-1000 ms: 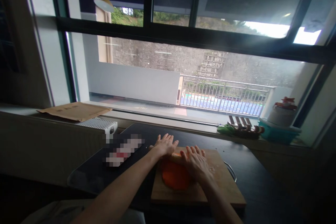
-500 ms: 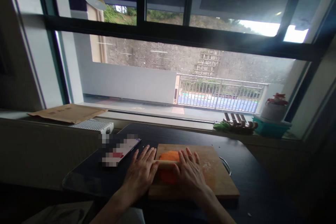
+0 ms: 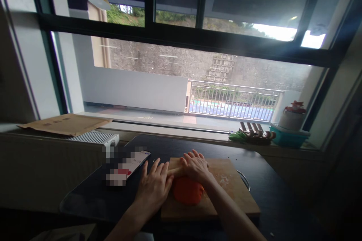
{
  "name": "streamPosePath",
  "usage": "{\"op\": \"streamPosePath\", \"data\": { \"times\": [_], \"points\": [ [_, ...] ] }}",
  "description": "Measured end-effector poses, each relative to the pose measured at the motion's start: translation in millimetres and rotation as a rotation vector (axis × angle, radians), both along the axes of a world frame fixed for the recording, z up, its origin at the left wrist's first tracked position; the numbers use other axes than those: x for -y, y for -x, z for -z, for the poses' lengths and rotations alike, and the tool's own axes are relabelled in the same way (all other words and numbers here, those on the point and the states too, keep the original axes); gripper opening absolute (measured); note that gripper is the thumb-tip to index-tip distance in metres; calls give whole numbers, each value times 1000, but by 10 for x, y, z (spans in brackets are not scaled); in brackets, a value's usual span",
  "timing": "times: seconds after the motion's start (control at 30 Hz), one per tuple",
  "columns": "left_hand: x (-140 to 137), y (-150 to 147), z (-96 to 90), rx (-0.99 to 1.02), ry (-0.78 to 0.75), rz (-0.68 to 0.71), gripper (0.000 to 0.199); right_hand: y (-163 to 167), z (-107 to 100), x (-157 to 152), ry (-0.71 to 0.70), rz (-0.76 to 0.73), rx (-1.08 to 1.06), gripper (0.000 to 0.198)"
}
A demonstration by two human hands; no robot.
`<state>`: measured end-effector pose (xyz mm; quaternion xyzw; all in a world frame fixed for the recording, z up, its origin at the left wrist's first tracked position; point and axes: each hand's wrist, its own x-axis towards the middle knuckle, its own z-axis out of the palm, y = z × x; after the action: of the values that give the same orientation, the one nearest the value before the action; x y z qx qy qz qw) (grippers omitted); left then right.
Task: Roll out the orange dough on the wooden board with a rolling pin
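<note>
A thin pale rolling pin [image 3: 175,172] lies across the far side of a flattened orange piece of dough [image 3: 188,192], tilted up to the right. The dough rests on a wooden cutting board [image 3: 236,199]. At the pin's left end, my left hand [image 3: 154,183] is open, its fingers spread and its thumb side touching the pin. My right hand [image 3: 196,167] lies over the right part of the pin with fingers stretched forward, not wrapped around it. The pin's right tip just shows beyond that hand. Whitish flour marks [image 3: 224,179] dust the board's right side.
A phone [image 3: 131,165], partly pixelated, lies on the dark table [image 3: 93,196] left of my hands. A metal handle [image 3: 244,180] sticks out from the board's right side. On the windowsill stand a teal box [image 3: 288,134], a brown rack and a green cloth [image 3: 237,136].
The rolling pin has moved away from me and tilted, its right end farther forward. My right hand has slid forward with it, uncovering more dough. The view has shifted slightly.
</note>
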<state>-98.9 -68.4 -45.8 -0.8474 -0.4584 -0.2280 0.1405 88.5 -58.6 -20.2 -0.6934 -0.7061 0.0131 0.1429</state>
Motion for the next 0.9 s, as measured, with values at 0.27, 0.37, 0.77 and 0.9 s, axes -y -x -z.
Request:
{"op": "streamPosePath", "data": {
  "times": [0.27,0.37,0.77,0.9],
  "points": [
    [181,19,126,-37,-83,41,49,-52,99,292,-33,12,4,51],
    [18,1,30,-52,9,-26,48,20,-13,-2,16,47,15,49],
    [0,-21,-26,-71,48,-34,48,42,-64,-210,59,30,-1,49],
    [225,-11,108,-18,-43,36,48,-18,64,163,-23,22,8,48]
  ]
}}
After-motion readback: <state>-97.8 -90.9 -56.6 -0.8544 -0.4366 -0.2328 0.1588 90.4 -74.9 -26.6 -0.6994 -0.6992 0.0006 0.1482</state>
